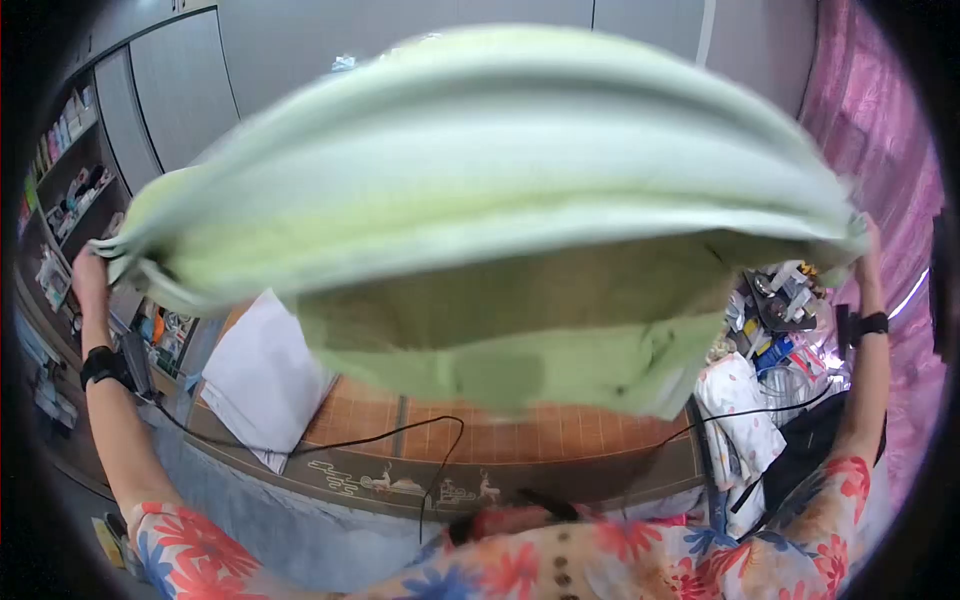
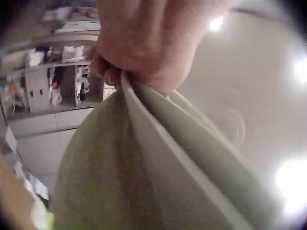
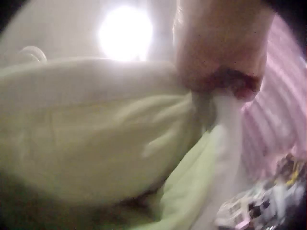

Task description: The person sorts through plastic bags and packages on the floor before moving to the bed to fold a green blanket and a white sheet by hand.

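Observation:
A large pale green cloth billows in the air, stretched between both raised hands, its lower part hanging over the brown surface. At the far left the left hand grips one gathered edge; in the left wrist view that hand has its fingers curled round the folds of the cloth. The right hand holds the opposite edge at the far right. Seen from the right wrist, this hand clutches the bunched cloth, which spreads away to the left.
White folded fabric lies at the left of the brown tiled surface. A black cable crosses its front. At the right are patterned fabric, a black bag and assorted small items. Shelves stand left, a pink curtain right.

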Tool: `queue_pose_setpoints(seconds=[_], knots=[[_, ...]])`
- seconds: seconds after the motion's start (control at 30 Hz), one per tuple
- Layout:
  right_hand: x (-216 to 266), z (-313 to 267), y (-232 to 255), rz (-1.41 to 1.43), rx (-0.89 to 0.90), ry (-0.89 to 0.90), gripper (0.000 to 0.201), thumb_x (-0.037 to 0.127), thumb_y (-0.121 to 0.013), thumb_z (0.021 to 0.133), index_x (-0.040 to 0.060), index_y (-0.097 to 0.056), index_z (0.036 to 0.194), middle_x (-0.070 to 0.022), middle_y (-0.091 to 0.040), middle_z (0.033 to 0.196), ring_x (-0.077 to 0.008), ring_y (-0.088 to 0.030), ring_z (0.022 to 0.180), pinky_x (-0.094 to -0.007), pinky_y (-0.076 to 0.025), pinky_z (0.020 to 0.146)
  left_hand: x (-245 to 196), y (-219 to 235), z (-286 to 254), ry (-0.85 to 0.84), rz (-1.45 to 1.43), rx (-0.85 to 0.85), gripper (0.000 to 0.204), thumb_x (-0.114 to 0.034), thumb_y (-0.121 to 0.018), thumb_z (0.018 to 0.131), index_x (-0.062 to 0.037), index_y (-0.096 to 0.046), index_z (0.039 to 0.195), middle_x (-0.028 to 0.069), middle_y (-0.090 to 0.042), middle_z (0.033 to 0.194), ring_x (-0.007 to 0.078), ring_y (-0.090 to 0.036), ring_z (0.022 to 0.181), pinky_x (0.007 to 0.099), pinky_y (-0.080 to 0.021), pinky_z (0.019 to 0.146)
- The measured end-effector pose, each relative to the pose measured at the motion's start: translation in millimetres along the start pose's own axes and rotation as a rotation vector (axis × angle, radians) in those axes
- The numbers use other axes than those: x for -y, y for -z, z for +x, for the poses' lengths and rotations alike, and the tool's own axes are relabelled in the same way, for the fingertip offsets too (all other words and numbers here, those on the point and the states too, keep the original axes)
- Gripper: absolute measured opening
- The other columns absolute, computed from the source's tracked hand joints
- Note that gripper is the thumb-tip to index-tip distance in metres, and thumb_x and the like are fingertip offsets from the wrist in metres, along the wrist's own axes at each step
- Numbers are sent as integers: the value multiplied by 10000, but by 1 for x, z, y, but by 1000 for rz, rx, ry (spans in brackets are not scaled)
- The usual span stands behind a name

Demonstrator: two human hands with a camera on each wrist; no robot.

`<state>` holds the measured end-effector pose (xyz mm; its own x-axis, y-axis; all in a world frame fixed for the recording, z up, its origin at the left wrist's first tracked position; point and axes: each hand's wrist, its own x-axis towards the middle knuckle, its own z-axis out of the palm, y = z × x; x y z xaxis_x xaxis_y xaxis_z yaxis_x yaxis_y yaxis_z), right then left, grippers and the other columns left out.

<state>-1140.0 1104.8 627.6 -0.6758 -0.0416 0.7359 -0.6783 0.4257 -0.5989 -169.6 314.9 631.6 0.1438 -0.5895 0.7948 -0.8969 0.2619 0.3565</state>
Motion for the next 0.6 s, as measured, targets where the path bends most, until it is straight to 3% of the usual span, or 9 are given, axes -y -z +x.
queue_pose_setpoints(seconds=[0.03,0.07,0.2,0.37,0.43,0.47,0.53,0.57,0.6], knots=[[7,-12,-6,-160,79,-155,113,121,-477,795,75,-566,742,20,-513,692,-94,-461,637,-222,-363,557,12,-4,-2,3,137,34,345,-293,-417,821,-51,-605,981,128,-624,869,239,-573,841,351,-425,739],[-10,12,11,-84,50,-55,106,134,-483,799,82,-567,759,27,-506,684,-86,-448,624,-217,-350,543,-12,35,4,178,0,86,373,-322,-418,819,-36,-612,960,155,-618,881,271,-569,844,368,-419,748],[15,64,49,73,-11,70,120,198,-486,828,109,-560,857,47,-457,587,-52,-358,465,-213,-272,420,-28,80,21,13,-315,-45,397,-329,-403,831,-15,-593,983,173,-605,920,286,-557,880,373,-406,770],[6,33,19,-58,98,-43,107,184,-515,784,98,-576,801,37,-494,617,-57,-426,505,-202,-324,442,31,14,-14,-53,-161,173,428,-337,-384,845,10,-569,1012,195,-589,968,305,-542,924,379,-389,798],[53,-6,-15,-24,164,35,166,189,-546,761,66,-590,862,22,-538,703,-62,-480,603,-207,-391,523,78,-14,-42,-87,-34,304,441,-341,-376,851,21,-560,1024,204,-582,988,312,-536,941,381,-383,810],[86,-27,-32,-21,241,11,192,172,-546,746,56,-594,892,18,-557,749,-72,-495,629,-219,-405,554,127,-37,-56,-237,180,251,443,-324,-347,868,29,-533,1059,215,-550,1051,333,-507,986,380,-373,840],[130,-52,-71,-220,270,257,269,146,-541,700,21,-583,934,-38,-602,809,-122,-552,722,-248,-438,651,115,-43,-110,-203,231,415,389,-242,-397,856,36,-495,1111,219,-519,1108,364,-474,1037,389,-366,885],[152,-73,-92,-9,340,208,290,141,-549,678,11,-579,936,-71,-621,860,-149,-575,733,-255,-453,658,129,-66,-117,-348,274,482,408,-216,-426,845,31,-456,1168,237,-487,1151,364,-448,1079,396,-351,910],[170,-85,-113,-81,461,184,353,116,-557,657,5,-576,991,-89,-625,881,-170,-588,727,-271,-472,645,74,-68,-138,-265,372,687,425,-189,-461,827,28,-436,1192,235,-468,1182,346,-443,1101,384,-349,921]])
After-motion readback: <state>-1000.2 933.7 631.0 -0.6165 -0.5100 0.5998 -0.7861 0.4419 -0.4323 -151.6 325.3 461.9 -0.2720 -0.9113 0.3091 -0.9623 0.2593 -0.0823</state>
